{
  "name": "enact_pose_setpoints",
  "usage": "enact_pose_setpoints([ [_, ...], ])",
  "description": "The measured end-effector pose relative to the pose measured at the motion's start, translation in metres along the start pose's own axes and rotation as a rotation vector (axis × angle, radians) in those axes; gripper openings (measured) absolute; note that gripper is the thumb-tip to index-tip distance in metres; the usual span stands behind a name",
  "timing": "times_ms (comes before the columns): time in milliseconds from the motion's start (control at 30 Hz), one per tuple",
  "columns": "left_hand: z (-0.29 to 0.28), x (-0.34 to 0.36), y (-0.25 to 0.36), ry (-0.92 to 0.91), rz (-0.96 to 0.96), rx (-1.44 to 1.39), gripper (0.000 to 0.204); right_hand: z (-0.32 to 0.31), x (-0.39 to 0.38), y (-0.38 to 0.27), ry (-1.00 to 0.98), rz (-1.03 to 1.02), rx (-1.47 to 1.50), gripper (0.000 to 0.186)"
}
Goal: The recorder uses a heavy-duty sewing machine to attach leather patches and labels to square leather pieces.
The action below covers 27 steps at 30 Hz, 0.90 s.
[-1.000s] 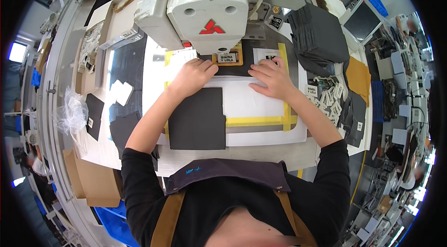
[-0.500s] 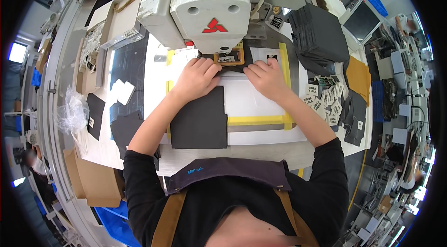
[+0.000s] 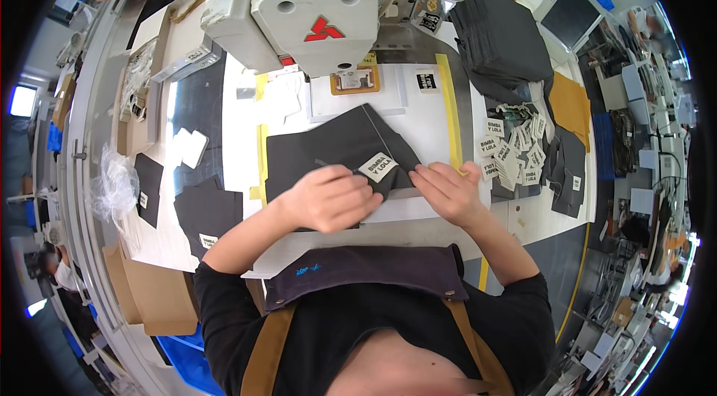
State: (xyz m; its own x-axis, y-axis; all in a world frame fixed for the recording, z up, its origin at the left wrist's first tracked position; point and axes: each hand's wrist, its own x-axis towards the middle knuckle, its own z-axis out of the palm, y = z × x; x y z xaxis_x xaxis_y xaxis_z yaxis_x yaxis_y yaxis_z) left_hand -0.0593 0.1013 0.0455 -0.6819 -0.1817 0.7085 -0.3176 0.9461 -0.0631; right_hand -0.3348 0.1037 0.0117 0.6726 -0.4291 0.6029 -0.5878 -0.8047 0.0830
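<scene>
A dark grey fabric piece (image 3: 317, 144) lies askew on the white work surface, pulled clear of the sewing machine (image 3: 317, 15). A white printed label (image 3: 378, 166) sits on it near its right part, tilted. My left hand (image 3: 336, 198) is closed at the fabric's near side, just below the label, its fingertips partly hidden. My right hand (image 3: 452, 193) pinches the fabric's right corner. Under the machine head, an orange clamp frame (image 3: 355, 82) stands apart from the fabric. Another dark piece shows partly beneath, by my left hand.
A tall stack of dark fabric (image 3: 502, 41) stands at the right, with a pile of loose white labels (image 3: 515, 148) nearer me. Dark cut pieces (image 3: 205, 209) lie at the left. Yellow tape strips (image 3: 451, 116) edge the white surface. An open box (image 3: 183, 41) stands far left.
Both hands have come back toward me from the machine head, drawing the fabric out. The label on it now shows, and the orange frame is uncovered.
</scene>
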Motion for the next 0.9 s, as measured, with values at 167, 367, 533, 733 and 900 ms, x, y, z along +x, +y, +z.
enact_pose_setpoints([
  [167,0.005,0.005,0.039,-0.111,0.004,0.050,0.015,-0.014,-0.012,0.066,-0.144,0.316,-0.223,0.022],
  [367,0.009,0.006,0.046,-0.200,-0.034,0.055,0.004,-0.034,-0.055,0.155,-0.269,0.664,-0.271,0.030],
  [533,0.012,0.003,0.052,-0.240,-0.071,0.053,0.005,-0.029,-0.057,0.167,-0.405,0.555,-0.184,0.022],
  [733,0.012,0.002,0.054,-0.262,-0.096,0.037,0.005,-0.017,-0.066,0.183,-0.478,0.439,-0.361,0.019],
  [900,0.013,0.000,0.055,-0.244,-0.113,0.048,0.004,-0.026,-0.053,0.175,-0.331,0.375,-0.269,0.015],
])
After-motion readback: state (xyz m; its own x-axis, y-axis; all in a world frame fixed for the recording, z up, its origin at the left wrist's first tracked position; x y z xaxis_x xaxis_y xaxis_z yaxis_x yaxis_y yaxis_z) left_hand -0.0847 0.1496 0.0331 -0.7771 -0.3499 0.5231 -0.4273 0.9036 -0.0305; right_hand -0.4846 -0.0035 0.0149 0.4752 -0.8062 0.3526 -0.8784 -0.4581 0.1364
